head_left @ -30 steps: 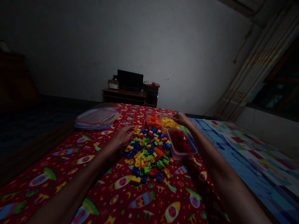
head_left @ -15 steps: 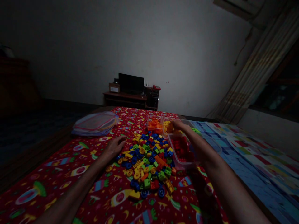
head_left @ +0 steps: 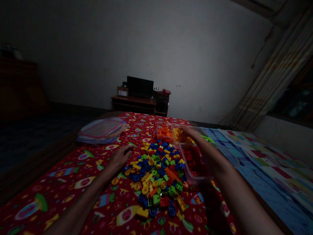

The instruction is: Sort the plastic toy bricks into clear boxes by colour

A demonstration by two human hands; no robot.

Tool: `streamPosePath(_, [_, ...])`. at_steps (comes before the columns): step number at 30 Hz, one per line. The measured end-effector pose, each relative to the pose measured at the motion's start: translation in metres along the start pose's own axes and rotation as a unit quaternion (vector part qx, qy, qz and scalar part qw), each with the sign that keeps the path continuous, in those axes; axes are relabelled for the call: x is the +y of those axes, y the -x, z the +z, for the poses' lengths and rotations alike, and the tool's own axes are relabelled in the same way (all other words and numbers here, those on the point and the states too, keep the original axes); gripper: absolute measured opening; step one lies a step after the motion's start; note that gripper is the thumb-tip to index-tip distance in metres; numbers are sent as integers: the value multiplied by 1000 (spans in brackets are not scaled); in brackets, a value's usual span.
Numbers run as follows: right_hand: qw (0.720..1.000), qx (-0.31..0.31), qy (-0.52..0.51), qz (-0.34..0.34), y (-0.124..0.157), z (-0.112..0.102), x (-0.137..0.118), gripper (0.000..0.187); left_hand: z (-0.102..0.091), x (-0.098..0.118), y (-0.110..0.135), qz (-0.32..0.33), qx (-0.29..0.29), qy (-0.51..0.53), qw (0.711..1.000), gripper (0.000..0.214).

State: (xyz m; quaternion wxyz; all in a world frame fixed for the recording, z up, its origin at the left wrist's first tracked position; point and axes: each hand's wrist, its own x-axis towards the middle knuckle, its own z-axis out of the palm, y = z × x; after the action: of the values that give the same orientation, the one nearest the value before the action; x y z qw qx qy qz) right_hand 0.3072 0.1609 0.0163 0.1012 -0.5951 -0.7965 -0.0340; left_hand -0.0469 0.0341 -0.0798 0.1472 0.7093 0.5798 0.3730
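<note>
A pile of toy building bricks [head_left: 158, 176] in blue, yellow, green, red and orange lies on the red patterned cloth [head_left: 102, 182]. My left hand [head_left: 121, 157] rests at the pile's left edge, its fingers loosely apart with nothing in them. Over at the right, my right hand [head_left: 188, 132] reaches to the clear box of yellow bricks [head_left: 178, 134]. Its fingers point down into that box, and what they may hold is too dark to make out. My right forearm partly covers the clear box of red bricks [head_left: 193, 160], nearer to me.
A clear box of orange bricks [head_left: 165, 132] stands left of the yellow one. Green bricks [head_left: 207, 139] show beyond my right wrist. Stacked clear lids [head_left: 102, 130] lie at the far left. Blue checked bedding [head_left: 234, 153] spreads to the right; a monitor [head_left: 140, 86] stands behind.
The view has shifted slightly, so everything sits a little further right. My hands keep nearly the same places beside the pile and over the yellow bricks.
</note>
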Motion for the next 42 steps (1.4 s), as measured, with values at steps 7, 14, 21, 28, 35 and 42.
streamPosePath(7, [999,-43,14,-25,16,-24,-11,49,0,2,-1,7,-7,-1,1000,46])
streamPosePath(14, [982,61,-129,-127,86,-40,-51,51,-7,27,-1,13,-143,50,988,59])
streamPosePath(21, [955,28,-251,-155,162,-33,-122,48,-31,47,-2,47,-309,24,950,67])
streamPosePath(28, [970,27,-209,-118,176,-20,-165,35,-31,54,4,15,-286,-68,956,41])
streamPosePath(35, [972,2,-75,-222,192,23,-181,14,-41,57,6,64,-289,-58,953,30])
streamPosePath(42, [977,17,-53,-204,190,35,-178,20,-43,50,9,73,-246,-71,964,40])
